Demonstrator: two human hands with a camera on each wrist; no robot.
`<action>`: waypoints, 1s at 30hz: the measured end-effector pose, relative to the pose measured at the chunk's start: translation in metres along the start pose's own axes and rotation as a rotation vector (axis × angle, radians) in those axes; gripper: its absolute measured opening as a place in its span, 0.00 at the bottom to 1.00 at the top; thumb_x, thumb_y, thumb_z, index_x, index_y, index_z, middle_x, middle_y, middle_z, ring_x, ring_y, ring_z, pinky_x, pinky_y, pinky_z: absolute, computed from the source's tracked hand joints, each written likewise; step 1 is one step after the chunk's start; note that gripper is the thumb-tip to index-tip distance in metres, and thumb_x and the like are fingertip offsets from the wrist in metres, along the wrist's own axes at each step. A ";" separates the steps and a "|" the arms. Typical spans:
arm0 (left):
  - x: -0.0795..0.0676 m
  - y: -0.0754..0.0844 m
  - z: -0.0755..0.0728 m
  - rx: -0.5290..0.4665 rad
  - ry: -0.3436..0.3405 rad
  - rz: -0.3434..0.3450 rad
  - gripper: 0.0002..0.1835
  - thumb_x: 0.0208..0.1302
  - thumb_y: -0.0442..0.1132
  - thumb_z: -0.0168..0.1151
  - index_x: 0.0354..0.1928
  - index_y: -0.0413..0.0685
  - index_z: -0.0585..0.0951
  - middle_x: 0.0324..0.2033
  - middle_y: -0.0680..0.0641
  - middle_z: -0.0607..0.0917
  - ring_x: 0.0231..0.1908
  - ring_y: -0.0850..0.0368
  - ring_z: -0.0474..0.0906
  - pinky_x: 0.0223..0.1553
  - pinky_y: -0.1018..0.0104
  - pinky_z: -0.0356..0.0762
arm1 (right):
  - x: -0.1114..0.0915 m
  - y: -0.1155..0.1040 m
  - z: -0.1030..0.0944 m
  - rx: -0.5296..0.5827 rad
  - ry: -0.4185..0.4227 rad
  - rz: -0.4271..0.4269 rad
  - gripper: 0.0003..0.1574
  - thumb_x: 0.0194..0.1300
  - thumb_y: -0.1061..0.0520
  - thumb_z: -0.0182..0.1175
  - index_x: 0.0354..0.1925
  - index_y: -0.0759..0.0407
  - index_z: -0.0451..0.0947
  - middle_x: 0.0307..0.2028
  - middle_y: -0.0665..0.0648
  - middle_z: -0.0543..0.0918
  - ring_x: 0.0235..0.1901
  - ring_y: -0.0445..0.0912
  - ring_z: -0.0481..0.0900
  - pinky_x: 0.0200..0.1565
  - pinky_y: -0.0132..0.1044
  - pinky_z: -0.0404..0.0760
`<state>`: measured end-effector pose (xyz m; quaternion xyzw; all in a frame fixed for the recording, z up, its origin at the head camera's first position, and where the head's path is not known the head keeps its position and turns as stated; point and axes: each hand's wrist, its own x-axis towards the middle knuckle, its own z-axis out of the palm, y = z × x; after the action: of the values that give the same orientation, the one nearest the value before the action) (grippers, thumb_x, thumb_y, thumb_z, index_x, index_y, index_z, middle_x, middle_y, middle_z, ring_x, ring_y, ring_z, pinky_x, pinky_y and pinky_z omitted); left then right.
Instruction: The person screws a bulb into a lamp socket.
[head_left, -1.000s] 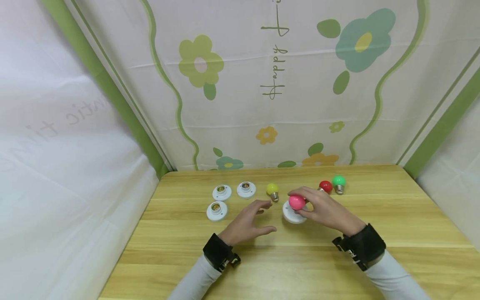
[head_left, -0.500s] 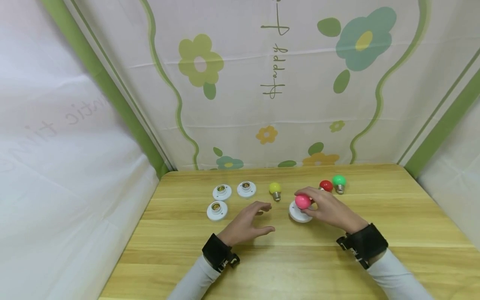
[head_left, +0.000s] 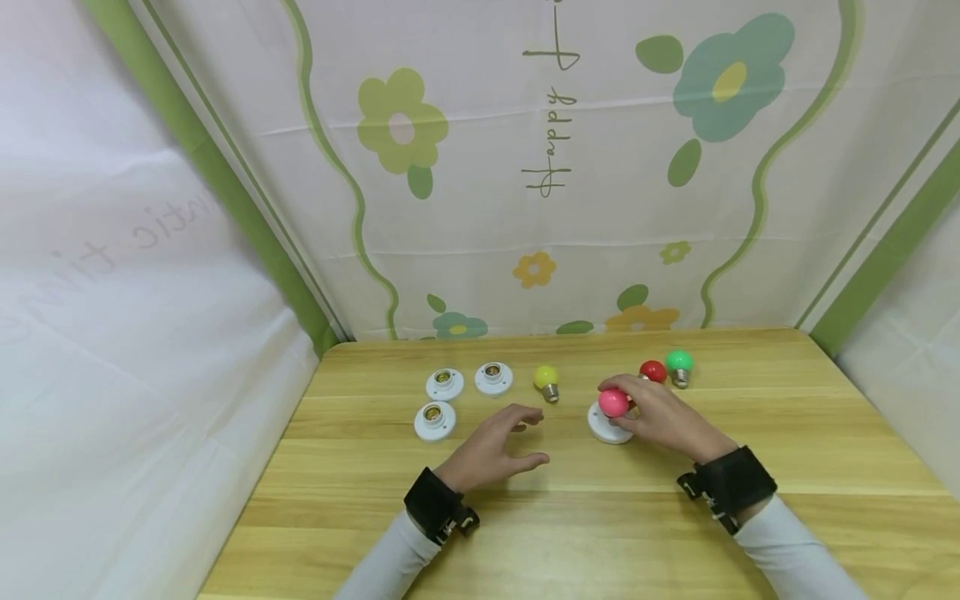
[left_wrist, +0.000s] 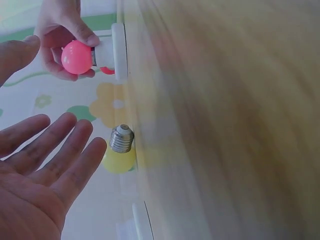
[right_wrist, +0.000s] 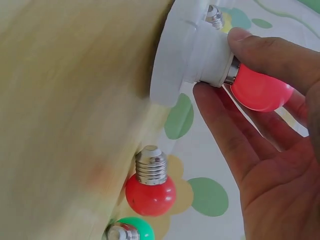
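Note:
My right hand (head_left: pixel 667 421) holds a white round lamp holder (right_wrist: pixel 212 55), thumb on one side of its collar and a fingertip on the other. A pink light bulb (head_left: pixel 613 403) stands in that holder, a strip of its metal cap showing above the collar in the right wrist view. The holder's base is down at the wooden tabletop. My left hand (head_left: pixel 487 450) hovers left of it, fingers spread and holding nothing. Nearest to the left fingertips lies a yellow bulb (head_left: pixel 547 379) on its side, screw cap (left_wrist: pixel 122 139) toward me.
Three white lamp holders, one of them at the front (head_left: pixel 434 422), stand with bare sockets on the left of the table (head_left: pixel 570 542). A red bulb (head_left: pixel 653 371) and a green bulb (head_left: pixel 679 363) lie behind my right hand. A flowered curtain (head_left: pixel 465 217) closes off the back.
My right hand has slid a short way to the right together with the lamp holder and its pink bulb. The yellow bulb has rocked slightly. My left hand has stayed nearly still.

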<state>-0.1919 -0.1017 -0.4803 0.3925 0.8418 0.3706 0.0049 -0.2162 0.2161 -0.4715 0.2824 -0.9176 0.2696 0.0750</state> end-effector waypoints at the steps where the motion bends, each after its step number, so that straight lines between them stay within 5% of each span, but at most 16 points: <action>1: 0.000 0.000 0.000 0.002 0.000 0.001 0.32 0.62 0.58 0.62 0.63 0.52 0.69 0.57 0.46 0.76 0.56 0.53 0.73 0.57 0.65 0.74 | 0.000 0.000 0.000 0.004 -0.003 0.004 0.32 0.52 0.55 0.73 0.55 0.55 0.74 0.51 0.54 0.80 0.51 0.48 0.76 0.52 0.50 0.80; 16: -0.001 -0.002 -0.002 0.038 0.014 0.009 0.31 0.63 0.59 0.61 0.63 0.53 0.69 0.58 0.47 0.75 0.56 0.54 0.73 0.56 0.64 0.75 | 0.001 -0.001 0.002 0.001 -0.011 0.021 0.34 0.51 0.59 0.73 0.57 0.59 0.73 0.52 0.58 0.79 0.52 0.52 0.76 0.51 0.52 0.80; 23: -0.003 -0.004 -0.007 0.087 0.043 -0.004 0.28 0.65 0.56 0.60 0.64 0.54 0.70 0.59 0.51 0.74 0.57 0.55 0.72 0.56 0.62 0.75 | -0.001 -0.001 0.001 -0.030 -0.052 0.006 0.40 0.55 0.50 0.71 0.64 0.55 0.70 0.60 0.56 0.74 0.59 0.52 0.70 0.55 0.54 0.77; 30: -0.001 -0.008 -0.015 0.205 0.119 -0.041 0.26 0.64 0.54 0.61 0.61 0.55 0.73 0.57 0.57 0.74 0.57 0.63 0.68 0.56 0.65 0.74 | 0.005 -0.011 -0.004 -0.123 0.080 -0.123 0.35 0.59 0.47 0.67 0.62 0.54 0.71 0.61 0.56 0.71 0.61 0.51 0.67 0.56 0.53 0.76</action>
<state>-0.2010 -0.1148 -0.4748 0.3510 0.8819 0.3049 -0.0777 -0.2144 0.2084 -0.4617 0.3220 -0.9096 0.2187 0.1450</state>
